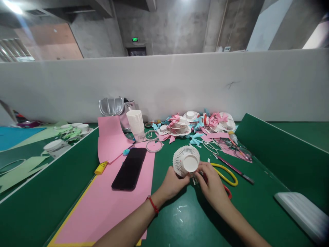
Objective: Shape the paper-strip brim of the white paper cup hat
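We hold the white fluted paper piece [178,161] above the green desk [177,223], its round flat end towards us. Our left hand [172,184] is closed on its lower left edge, thumb pointing across below it; our right hand [209,180] is bent in at its lower right, thumb and fingertips pinched on its edge. Left of the paper piece lies a black phone [130,169]; right of it, a yellow loop [235,181]; beyond it, heaped paper crafts [180,129].
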Available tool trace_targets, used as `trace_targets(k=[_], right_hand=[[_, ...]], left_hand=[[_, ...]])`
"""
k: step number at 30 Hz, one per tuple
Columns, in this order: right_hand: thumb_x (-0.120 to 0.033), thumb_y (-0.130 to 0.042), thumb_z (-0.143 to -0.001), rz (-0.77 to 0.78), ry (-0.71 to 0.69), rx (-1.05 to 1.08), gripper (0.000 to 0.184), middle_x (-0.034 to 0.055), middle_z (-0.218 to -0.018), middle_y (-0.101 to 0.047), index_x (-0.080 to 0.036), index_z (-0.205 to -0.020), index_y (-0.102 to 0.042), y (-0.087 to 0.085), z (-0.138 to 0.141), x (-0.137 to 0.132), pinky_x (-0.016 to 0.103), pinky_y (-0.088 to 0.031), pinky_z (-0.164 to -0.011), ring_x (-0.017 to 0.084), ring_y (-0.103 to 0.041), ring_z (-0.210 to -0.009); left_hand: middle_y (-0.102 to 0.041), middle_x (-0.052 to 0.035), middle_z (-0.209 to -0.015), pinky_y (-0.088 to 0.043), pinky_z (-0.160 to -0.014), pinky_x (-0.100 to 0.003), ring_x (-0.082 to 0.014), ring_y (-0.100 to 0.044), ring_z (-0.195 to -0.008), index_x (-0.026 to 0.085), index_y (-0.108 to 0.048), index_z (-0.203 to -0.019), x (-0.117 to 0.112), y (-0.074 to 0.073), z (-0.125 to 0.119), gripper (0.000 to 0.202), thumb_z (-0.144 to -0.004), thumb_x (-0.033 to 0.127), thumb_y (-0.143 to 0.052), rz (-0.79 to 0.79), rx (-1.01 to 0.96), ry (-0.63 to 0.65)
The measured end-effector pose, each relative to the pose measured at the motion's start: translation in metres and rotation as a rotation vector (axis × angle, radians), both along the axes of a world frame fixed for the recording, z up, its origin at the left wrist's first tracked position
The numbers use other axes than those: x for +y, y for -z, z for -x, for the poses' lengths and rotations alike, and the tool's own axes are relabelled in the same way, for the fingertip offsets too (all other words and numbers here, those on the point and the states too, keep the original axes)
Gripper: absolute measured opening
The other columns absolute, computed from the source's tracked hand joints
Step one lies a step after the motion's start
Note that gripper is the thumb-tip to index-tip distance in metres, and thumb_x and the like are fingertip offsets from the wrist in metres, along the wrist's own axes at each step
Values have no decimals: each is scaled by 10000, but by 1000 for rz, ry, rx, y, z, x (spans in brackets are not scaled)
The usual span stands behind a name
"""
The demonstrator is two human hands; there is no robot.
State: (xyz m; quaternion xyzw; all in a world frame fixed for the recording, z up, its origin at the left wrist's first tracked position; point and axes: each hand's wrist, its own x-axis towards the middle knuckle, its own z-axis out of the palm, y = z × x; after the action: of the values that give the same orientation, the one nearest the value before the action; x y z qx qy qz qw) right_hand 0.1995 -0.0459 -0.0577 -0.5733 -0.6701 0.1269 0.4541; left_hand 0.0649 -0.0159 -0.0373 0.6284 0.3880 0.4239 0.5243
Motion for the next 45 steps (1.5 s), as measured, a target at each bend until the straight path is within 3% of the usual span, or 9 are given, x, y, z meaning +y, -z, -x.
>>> trace_targets(k=[6,10,15,25,33,36,42,45], right_hand=[[-304,-563,-679,242,-90,399,141,11,-588,-580,-173,-624,-568,-10,-1,1,265,-420,-524,155,-524,-548],[-367,-655,-565,245,-22,583,213,3,-519,-578,-173,-547,-568,-18,2,1,259,-422,-503,155,-536,-522],[-365,-678,-549,206,76,718,222,21,-570,-615,-166,-574,-581,-18,8,-2,270,-436,-553,168,-560,-576],[-271,-674,-594,213,-21,790,160,7,-613,-604,-167,-636,-560,-9,12,-1,243,-427,-548,142,-545,-582],[-276,-676,-591,212,-8,774,171,21,-648,-613,-166,-655,-562,-8,11,-2,260,-441,-592,160,-564,-629],[-280,-663,-600,184,-22,753,171,18,-659,-607,-173,-658,-542,-7,13,-2,261,-446,-598,163,-567,-641],[-271,-630,-647,205,-90,660,290,14,-703,-621,-194,-882,-477,-8,13,-4,256,-448,-574,162,-580,-630],[-302,-597,-677,161,-45,587,220,25,-703,-622,-177,-847,-534,-13,11,-6,238,-432,-537,154,-564,-609]], left_hand=[[-636,-53,-707,-425,-583,-213,-129,-514,-612,80,-647,-752,0,0,2,182,-594,160,-602,30,-31,12],[-649,-70,-719,-426,-595,-231,-146,-543,-630,73,-655,-752,1,2,3,234,-585,237,-654,121,-88,25],[-668,-83,-737,-429,-633,-258,-157,-562,-646,75,-671,-759,2,2,3,277,-576,282,-681,168,-151,87],[-651,-47,-685,-397,-577,-216,-113,-522,-590,85,-663,-696,1,2,3,177,-563,201,-688,236,-217,27],[-617,-29,-644,-358,-503,-193,-98,-481,-552,86,-649,-659,0,0,0,191,-548,234,-696,232,-213,9],[-594,-11,-597,-347,-489,-188,-81,-454,-515,85,-640,-633,0,-1,0,174,-540,221,-699,243,-220,-2],[-552,21,-496,-342,-491,-192,-69,-424,-466,102,-621,-575,2,0,1,82,-556,160,-675,251,-253,-75],[-574,9,-531,-342,-504,-194,-72,-435,-482,102,-628,-588,2,-1,0,72,-542,136,-672,248,-265,-120]])
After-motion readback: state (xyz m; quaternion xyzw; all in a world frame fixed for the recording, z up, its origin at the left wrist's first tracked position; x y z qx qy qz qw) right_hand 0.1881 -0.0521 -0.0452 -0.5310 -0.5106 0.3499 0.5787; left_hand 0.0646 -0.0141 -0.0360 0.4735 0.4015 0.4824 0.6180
